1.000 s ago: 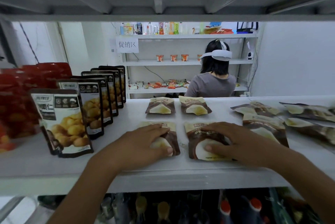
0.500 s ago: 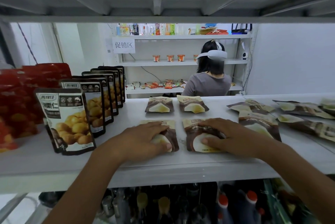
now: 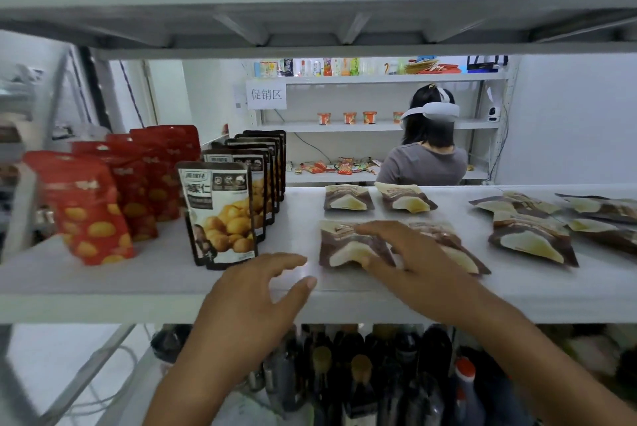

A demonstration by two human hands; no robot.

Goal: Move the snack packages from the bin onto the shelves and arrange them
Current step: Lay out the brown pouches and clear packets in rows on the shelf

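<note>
White shelf (image 3: 155, 274), front view. The left hand (image 3: 255, 298), fingers spread and holding nothing, sits at the shelf's front edge, just left of a flat brown package (image 3: 344, 246). The right hand (image 3: 413, 263), fingers straight, lies across that package and a neighbouring package (image 3: 462, 257). Upright black pouches (image 3: 220, 215) and red pouches (image 3: 89, 208) stand at left; bottles (image 3: 362, 374) stand below.

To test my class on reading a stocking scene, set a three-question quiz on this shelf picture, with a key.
1. True or false: the left hand holds a package.
2. Where do the red pouches stand? A) left of the black chestnut pouches B) right of them C) on top of them.
3. Fill in: the brown packets under the right hand lie ____ on the shelf.
Key: 1 false; 2 A; 3 flat.
</note>
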